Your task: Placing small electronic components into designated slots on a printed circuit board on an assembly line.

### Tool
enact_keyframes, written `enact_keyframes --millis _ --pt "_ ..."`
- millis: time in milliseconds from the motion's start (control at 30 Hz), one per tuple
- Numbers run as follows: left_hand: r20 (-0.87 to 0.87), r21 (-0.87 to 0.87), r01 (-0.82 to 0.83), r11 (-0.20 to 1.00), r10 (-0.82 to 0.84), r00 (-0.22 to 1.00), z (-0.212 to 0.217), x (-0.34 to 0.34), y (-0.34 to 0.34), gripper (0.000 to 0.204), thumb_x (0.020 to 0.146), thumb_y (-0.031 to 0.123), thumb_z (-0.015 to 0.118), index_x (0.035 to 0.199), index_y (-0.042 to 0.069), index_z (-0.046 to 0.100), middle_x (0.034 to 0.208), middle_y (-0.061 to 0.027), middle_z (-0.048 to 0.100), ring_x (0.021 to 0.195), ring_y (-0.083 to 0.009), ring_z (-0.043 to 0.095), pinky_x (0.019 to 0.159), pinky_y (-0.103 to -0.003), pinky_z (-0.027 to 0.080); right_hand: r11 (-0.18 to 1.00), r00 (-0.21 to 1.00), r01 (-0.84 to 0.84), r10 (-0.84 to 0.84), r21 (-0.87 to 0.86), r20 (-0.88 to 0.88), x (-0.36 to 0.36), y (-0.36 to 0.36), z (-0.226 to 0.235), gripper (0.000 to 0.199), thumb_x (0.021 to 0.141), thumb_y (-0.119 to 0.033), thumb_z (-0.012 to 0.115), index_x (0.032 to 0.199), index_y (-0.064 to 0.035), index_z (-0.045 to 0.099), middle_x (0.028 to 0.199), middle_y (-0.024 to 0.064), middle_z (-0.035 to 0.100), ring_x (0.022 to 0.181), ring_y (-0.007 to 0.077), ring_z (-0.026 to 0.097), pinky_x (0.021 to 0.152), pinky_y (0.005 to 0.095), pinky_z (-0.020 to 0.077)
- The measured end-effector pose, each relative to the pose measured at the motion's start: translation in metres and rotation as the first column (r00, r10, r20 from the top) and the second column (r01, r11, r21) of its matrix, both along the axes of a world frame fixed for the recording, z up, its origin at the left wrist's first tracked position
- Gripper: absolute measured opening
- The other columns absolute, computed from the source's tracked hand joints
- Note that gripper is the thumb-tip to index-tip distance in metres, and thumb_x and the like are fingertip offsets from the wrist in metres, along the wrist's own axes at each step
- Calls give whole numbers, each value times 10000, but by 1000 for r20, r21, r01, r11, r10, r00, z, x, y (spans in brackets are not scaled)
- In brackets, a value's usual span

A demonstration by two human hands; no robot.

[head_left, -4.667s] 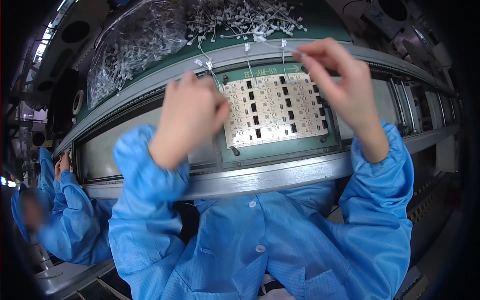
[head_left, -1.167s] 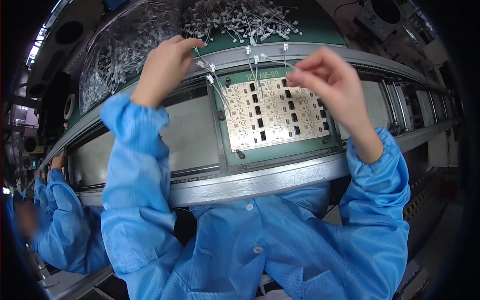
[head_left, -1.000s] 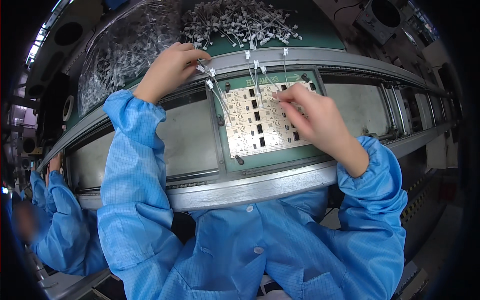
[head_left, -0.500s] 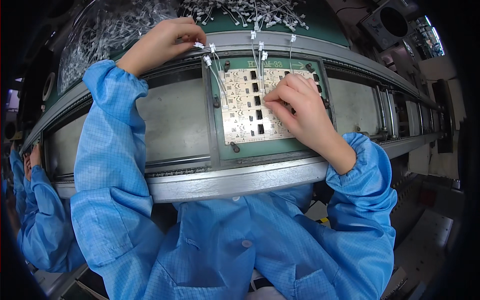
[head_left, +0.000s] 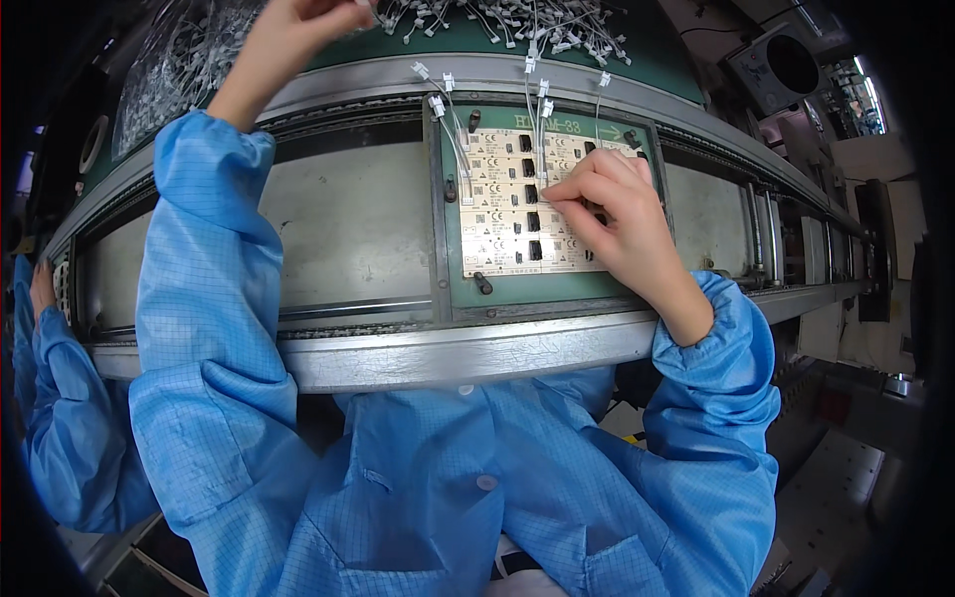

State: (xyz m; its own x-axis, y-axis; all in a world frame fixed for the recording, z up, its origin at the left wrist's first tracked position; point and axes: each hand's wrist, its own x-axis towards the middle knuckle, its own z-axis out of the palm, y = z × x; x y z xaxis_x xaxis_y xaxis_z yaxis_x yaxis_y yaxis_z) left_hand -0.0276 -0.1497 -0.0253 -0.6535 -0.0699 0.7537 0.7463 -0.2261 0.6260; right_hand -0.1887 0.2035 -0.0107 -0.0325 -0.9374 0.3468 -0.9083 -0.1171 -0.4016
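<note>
A pale panel of circuit boards [head_left: 497,232] lies in a green fixture [head_left: 587,291] on the conveyor. Several white two-wire connector leads [head_left: 464,164] rise from the boards, their plugs resting toward the far rail. Over the panel's middle column, my right hand [head_left: 622,214] is closed in a pinch, thumb and index tips at the boards. Whatever lies between those tips is hidden. My left hand [head_left: 288,38] is at the top edge beside the heap of loose leads [head_left: 487,18]. Its fingers are bent together with something whitish at the tips, partly cut off by the frame.
A clear plastic bag [head_left: 184,80] of leads lies at the far left. The metal front rail [head_left: 468,353] runs between my body and the fixture. At the left edge, another person's hand [head_left: 43,289] is by the conveyor. A boxy device [head_left: 771,60] stands far right.
My left hand has left a lead's plug near the far rail and moved up to the heap. My right hand stays pinched at the boards. The view has shifted slightly.
</note>
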Motion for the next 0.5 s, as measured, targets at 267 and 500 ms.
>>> enact_keyframes --millis 267,500 --pt "380 -127 -806 579 779 500 105 47 68 81 976 113 641 1018 44 634 1021 -97 740 837 -86 638 734 -205 483 997 986 -58 49 -52 -161 6 1 12 163 823 -40 732 976 -92 751 865 24 606 888 212 585 881 365 366" --pt "-519 -723 -610 -326 838 167 69 54 164 121 821 76 682 942 82 674 926 -23 686 897 -239 648 854 -407 451 996 981 -84 78 -28 -177 -20 -13 27 164 883 -103 662 1029 -69 730 925 75 641 957 275 618 905 374 426"
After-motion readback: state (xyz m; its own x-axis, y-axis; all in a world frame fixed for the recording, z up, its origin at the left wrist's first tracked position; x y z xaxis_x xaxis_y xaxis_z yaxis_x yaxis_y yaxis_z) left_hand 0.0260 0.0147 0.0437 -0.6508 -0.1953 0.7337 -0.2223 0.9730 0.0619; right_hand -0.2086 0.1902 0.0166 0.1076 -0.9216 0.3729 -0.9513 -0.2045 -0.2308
